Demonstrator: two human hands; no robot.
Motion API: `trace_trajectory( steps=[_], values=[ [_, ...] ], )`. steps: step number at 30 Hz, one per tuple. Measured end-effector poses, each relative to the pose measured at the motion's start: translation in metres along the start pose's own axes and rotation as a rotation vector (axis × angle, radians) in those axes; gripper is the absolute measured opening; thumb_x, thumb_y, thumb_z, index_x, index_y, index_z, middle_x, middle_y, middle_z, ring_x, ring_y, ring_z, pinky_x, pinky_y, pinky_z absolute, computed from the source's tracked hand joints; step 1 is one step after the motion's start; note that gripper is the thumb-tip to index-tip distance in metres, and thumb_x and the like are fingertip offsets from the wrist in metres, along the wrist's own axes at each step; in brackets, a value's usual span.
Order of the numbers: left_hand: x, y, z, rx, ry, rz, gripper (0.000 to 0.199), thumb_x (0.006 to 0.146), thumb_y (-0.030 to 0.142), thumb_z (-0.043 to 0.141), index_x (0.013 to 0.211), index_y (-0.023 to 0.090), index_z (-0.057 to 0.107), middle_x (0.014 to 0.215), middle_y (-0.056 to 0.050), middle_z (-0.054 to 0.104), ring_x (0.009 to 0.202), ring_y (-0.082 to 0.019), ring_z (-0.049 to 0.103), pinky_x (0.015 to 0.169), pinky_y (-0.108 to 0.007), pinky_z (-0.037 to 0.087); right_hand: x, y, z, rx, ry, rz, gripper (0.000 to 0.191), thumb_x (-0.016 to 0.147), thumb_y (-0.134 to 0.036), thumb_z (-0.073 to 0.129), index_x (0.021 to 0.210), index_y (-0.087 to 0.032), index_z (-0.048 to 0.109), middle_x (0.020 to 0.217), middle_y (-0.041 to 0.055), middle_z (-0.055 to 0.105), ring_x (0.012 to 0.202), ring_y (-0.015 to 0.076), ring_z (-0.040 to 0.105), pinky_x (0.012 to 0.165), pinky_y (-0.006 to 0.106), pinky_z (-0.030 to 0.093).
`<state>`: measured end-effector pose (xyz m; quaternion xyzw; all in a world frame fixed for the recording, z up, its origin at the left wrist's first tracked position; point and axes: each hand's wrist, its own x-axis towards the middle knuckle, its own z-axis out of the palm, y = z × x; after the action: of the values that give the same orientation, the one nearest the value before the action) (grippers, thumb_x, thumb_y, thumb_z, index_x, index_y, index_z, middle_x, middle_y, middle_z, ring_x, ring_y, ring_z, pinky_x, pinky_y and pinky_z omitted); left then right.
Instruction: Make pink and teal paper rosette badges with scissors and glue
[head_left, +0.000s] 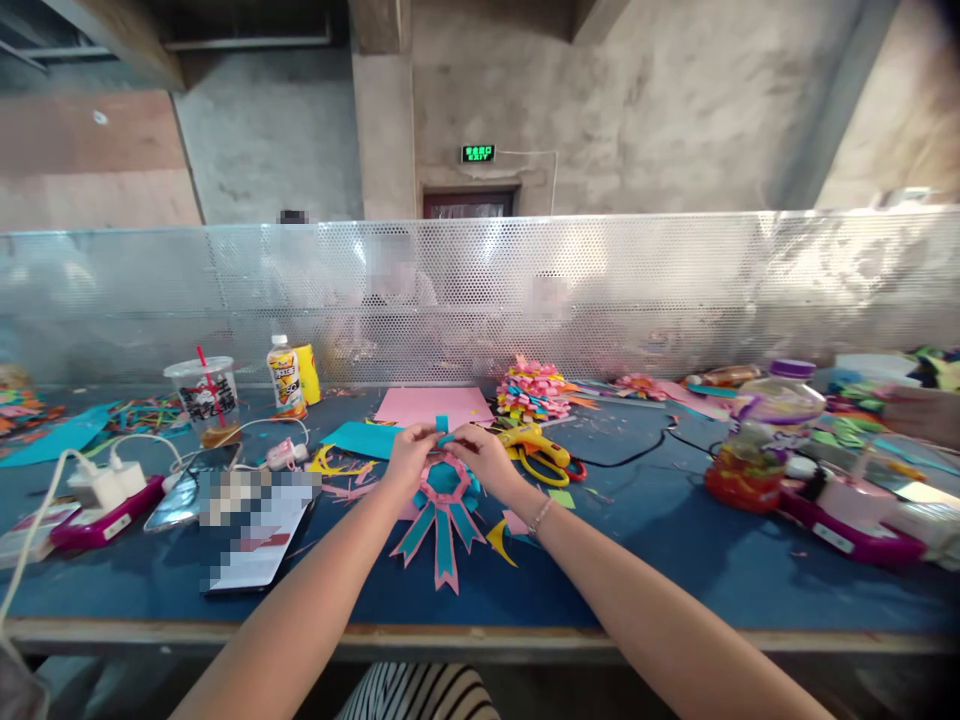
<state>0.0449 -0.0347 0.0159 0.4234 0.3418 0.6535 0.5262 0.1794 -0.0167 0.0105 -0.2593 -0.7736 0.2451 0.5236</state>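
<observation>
My left hand point(411, 452) and my right hand point(486, 455) meet above a paper rosette, both with fingers pinched on a small blue paper strip point(442, 424) that curls upward. The rosette point(445, 535) lies flat on the table just below, a pink and blue ring with three pink-edged blue tails pointing toward me. Behind the hands are a pink paper sheet point(433, 403) and a blue paper sheet point(360, 439). Yellow-handled scissors point(538, 447) lie right of my right hand. My fingers partly cover the ring's upper edge.
A phone point(281, 540), a drink cup point(214, 405) and a bottle point(285, 378) stand or lie leftward. A paper-strip pile point(531, 388) sits behind the scissors. A large purple-capped bottle point(765, 430) and a purple power strip point(840, 535) are at right. A perforated metal screen point(480, 290) runs behind.
</observation>
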Motion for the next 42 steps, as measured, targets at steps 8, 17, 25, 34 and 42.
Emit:
trace_trajectory(
  steps=[8, 17, 25, 34, 42],
  values=[
    [-0.001, -0.002, 0.004, 0.109, 0.022, 0.034, 0.021, 0.059, 0.025, 0.064, 0.076, 0.012, 0.066, 0.068, -0.004, 0.066, 0.055, -0.013, 0.06, 0.055, -0.024, 0.047, 0.003, 0.004, 0.012, 0.275, 0.118, 0.252, 0.018, 0.064, -0.034, 0.066, 0.068, -0.019, 0.056, 0.058, -0.0027, 0.053, 0.054, 0.0117, 0.048, 0.054, 0.026, 0.039],
    [-0.005, 0.002, 0.006, 0.168, 0.014, 0.061, 0.017, 0.059, 0.024, 0.061, 0.072, 0.015, 0.065, 0.068, -0.002, 0.064, 0.057, -0.014, 0.06, 0.053, -0.026, 0.049, 0.002, 0.001, 0.009, 0.23, 0.148, 0.267, 0.025, 0.063, -0.04, 0.066, 0.064, -0.018, 0.053, 0.055, -0.0028, 0.051, 0.052, 0.0111, 0.047, 0.051, 0.025, 0.037],
    [-0.007, 0.002, 0.004, 0.214, -0.037, 0.104, 0.025, 0.06, 0.037, 0.067, 0.069, 0.014, 0.062, 0.066, -0.003, 0.061, 0.059, -0.015, 0.058, 0.053, -0.027, 0.051, 0.002, 0.006, 0.004, 0.254, 0.124, 0.314, 0.024, 0.064, -0.038, 0.065, 0.065, -0.017, 0.051, 0.055, -0.0041, 0.05, 0.051, 0.0098, 0.046, 0.05, 0.024, 0.036],
    [-0.007, 0.004, 0.003, 0.259, -0.049, 0.099, 0.023, 0.058, 0.033, 0.071, 0.07, 0.015, 0.062, 0.066, -0.003, 0.062, 0.059, -0.016, 0.061, 0.051, -0.026, 0.051, 0.002, 0.005, 0.003, 0.25, 0.13, 0.289, 0.03, 0.063, -0.042, 0.066, 0.07, -0.018, 0.049, 0.06, -0.0045, 0.047, 0.055, 0.0094, 0.044, 0.051, 0.023, 0.034],
    [-0.005, 0.002, 0.0, 0.362, -0.14, 0.09, 0.02, 0.064, 0.032, 0.067, 0.075, 0.016, 0.064, 0.066, -0.003, 0.063, 0.06, -0.019, 0.063, 0.052, -0.029, 0.051, 0.001, 0.003, 0.001, 0.346, 0.145, 0.298, 0.028, 0.063, -0.041, 0.067, 0.066, -0.018, 0.051, 0.062, -0.0044, 0.045, 0.057, 0.0089, 0.042, 0.054, 0.023, 0.035]
  ],
)
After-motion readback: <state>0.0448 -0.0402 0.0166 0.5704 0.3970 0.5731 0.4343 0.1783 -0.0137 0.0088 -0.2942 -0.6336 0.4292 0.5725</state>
